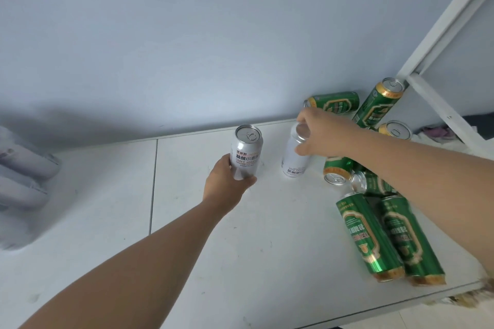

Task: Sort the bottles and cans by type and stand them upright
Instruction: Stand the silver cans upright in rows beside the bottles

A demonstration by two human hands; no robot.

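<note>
While the left grip (227, 179) wrapped around the lower body of a silver can (246, 152), that can stood upright on the white tabletop (187, 222), tab end up, apparently being set where the silver group would gather. Just to its right, the right grip (320, 136) clamped from above over the upper end of a second silver can (292, 160), fingers curled round the rim. Its print read upside down, so it probably stood on its lid end, leaning slightly, and was held that way to steady or turn it. Both silver cans sat near each other, apart from the green cans (370, 238), most of which lay on their sides under and beyond the right forearm, some toward the wall (187, 35). Sorting looked barely begun: the green ones had yet to be stood up.
</note>
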